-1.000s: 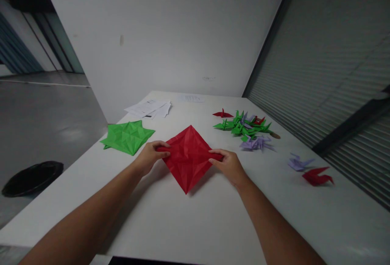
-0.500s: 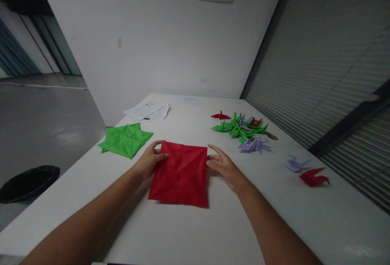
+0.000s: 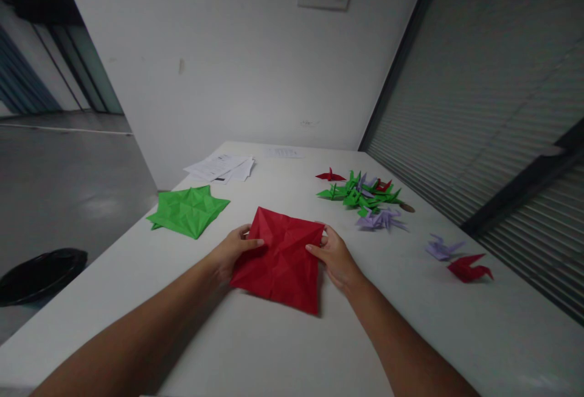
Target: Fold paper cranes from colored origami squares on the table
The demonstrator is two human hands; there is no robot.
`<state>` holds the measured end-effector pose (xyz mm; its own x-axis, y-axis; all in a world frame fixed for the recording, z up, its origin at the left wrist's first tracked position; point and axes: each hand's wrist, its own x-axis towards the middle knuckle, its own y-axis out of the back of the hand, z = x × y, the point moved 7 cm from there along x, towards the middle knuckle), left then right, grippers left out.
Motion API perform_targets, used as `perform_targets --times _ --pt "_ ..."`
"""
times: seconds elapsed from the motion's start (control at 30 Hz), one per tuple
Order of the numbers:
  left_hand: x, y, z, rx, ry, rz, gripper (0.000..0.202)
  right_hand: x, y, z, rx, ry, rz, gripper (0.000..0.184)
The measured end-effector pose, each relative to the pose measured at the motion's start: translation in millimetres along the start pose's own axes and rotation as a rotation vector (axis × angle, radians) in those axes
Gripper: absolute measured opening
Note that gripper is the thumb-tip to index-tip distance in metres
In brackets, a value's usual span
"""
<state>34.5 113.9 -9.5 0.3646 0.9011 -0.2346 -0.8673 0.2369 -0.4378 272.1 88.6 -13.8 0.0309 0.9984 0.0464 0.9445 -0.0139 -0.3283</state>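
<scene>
A creased square of red paper (image 3: 283,263) is held between both hands at the middle of the white table (image 3: 255,348). My left hand (image 3: 235,251) grips its left edge, thumb on top and the other fingers behind the sheet. At the right edge, my right hand (image 3: 332,254) pinches the paper in the same way, thumb over the front. The sheet is slightly turned, its near right corner pointing towards me. Whether the red paper is one sheet or several, I cannot tell.
Creased green paper (image 3: 189,208) lies to the left. White printed sheets (image 3: 219,167) are further back. A heap of folded paper cranes (image 3: 360,193) lies at the right rear, with a purple crane (image 3: 442,247) and a red crane (image 3: 469,268) nearer. A black-lined bin (image 3: 43,275) stands on the floor at left.
The red paper has turned a little clockwise and shifted slightly right. My right hand, whose fingers were spread at the edge, has closed on it. The left thumb lies further onto the sheet.
</scene>
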Motion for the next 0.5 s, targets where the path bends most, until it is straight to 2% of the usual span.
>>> perform_targets --times 0.17,0.3,0.37,0.5 --pt "-7.1 -12.7 -9.0 -0.064 0.116 -0.098 0.041 -2.8 -5.9 -4.1 0.050 0.027 -0.028 0.066" --pt "-8.5 -18.1 -6.0 -0.119 0.075 -0.155 0.037 -12.0 -21.4 2.5 0.067 -0.105 -0.165 0.056" --pt "-9.4 -19.9 -4.7 -0.131 0.055 -0.172 0.038 -15.0 -23.1 6.1 0.059 -0.158 -0.175 0.050" --pt "-10.8 -20.8 -4.6 -0.147 0.029 -0.156 0.041 -15.3 -21.2 7.7 0.063 -0.166 -0.158 0.045"
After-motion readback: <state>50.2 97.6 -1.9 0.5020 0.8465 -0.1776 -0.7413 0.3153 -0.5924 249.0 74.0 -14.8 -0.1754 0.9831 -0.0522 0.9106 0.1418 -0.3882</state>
